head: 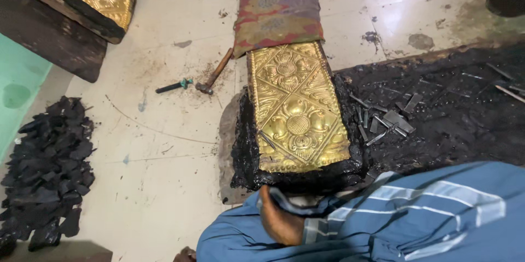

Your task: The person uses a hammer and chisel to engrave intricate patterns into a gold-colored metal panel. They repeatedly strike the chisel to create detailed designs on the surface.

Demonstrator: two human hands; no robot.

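I see the embossed golden metal panel [295, 106], bedded in black pitch [244, 147], lying on the floor straight ahead of me, its long axis running away. Neither of my hands shows, so their state I cannot tell; a wooden-handled hammer [213, 73] lies left.

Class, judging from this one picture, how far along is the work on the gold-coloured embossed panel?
Done: the gold panel already shows raised flower and diamond patterns and sits bedded in black pitch. In hand: nothing; no hand shows. The hammer lies on the floor and the metal punches lie beside the panel. Left: the panel's far end is under a patterned cloth, so unjudgeable.
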